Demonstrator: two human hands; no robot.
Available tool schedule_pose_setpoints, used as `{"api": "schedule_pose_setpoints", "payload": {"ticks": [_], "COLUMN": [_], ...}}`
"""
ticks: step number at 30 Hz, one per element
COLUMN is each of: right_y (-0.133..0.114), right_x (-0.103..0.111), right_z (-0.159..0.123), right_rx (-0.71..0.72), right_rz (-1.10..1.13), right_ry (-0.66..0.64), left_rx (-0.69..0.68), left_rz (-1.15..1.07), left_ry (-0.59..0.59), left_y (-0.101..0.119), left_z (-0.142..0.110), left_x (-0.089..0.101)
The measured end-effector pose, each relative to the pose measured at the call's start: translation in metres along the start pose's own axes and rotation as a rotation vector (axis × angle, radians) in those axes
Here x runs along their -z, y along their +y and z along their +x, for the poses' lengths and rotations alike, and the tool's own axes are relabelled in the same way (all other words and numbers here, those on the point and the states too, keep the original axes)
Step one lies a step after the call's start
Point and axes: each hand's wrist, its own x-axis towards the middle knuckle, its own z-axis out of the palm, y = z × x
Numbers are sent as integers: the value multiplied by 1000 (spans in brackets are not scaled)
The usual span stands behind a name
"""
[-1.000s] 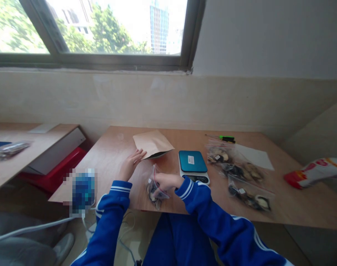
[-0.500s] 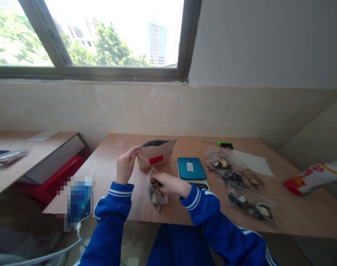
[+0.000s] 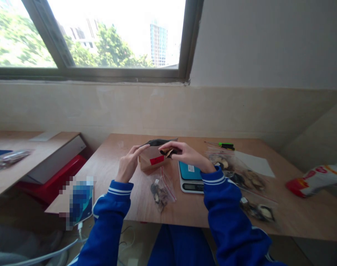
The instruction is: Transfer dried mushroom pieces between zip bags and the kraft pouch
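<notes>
1. Red label (image 3: 157, 160) on paper bag (image 3: 149, 152), scale sticker (image 3: 191, 168): unreadable;
2. left hand (image 3: 128, 162) pinches bag's left rim; bag's on table (image 3: 185, 210), mouth up;
3. right hand (image 3: 186, 153), palm down, grips dried pieces (image 3: 168, 152) beside mouth.

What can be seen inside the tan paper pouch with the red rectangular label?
Only the dark inner lining shows at the open mouth of the tan paper pouch, whose rim the left hand holds. Its front wall hides the bottom, so any contents cannot be seen.
</notes>
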Motion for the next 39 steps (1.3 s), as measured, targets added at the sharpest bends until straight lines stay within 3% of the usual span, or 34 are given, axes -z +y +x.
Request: {"api": "schedule_pose_setpoints", "payload": {"ticks": [3, 9, 17, 26, 29, 32, 34, 36, 39], "right_y": [-1, 14, 17, 11, -2, -16, -16, -3, 33], "right_x": [7, 14, 24, 18, 17, 16, 14, 8, -13], "right_z": [26, 60, 65, 61, 56, 37, 16, -10, -42], "right_rx": [35, 69, 25, 67, 77, 86, 43, -88, -419], "right_rz": [29, -29, -145, -346, -350, -342, -277, -233, -335], "right_ry": [42, -122, -269, -187, -90, 175, 278, 217, -24], "left_rx": [-9, -77, -110, -78, -74, -75, -60, -24, 87], "left_rz": [-8, -59, -140, -156, -165, -164, -152, -120, -61], "left_ry": [-13, -100, -128, -96, -86, -76, -39, 45, 219], "left_y": [3, 5, 12, 1, 0, 1, 3, 4, 5], "left_z": [0, -1, 1, 2, 2, 2, 1, 0, -2], "left_x": [3, 10, 15, 9, 10, 12, 10, 4, -12]}}
